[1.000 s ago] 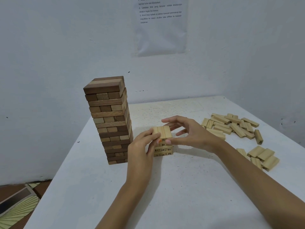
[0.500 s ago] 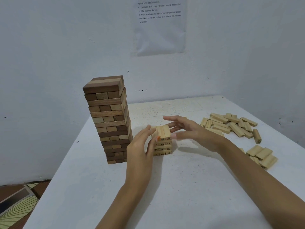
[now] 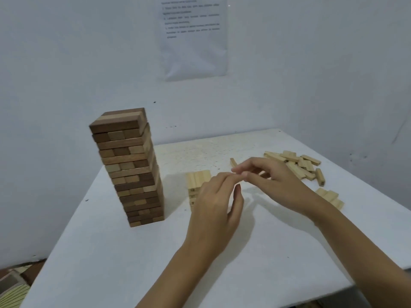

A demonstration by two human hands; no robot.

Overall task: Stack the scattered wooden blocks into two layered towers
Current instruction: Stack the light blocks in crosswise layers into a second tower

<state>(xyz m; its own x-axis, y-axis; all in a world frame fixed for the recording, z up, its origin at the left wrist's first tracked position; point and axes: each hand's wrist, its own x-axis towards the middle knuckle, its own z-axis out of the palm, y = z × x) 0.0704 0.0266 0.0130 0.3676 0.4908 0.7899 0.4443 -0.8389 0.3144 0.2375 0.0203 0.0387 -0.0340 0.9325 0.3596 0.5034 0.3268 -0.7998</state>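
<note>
Peeking out behind the left hand, the short pale tower stands ungripped; right hand nearby, both relaxed, empty.

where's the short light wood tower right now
In the head view the short light tower stands on the table, just right of the tall dark tower, its right part hidden behind the left hand.

a tall tower of dark and light brown wooden blocks walls the left of the white table. an open strip separates it from the short stack of pale wooden blocks. the left hand and right hand block that stack's right side. scattered pale wooden blocks crowd the far right.
</note>
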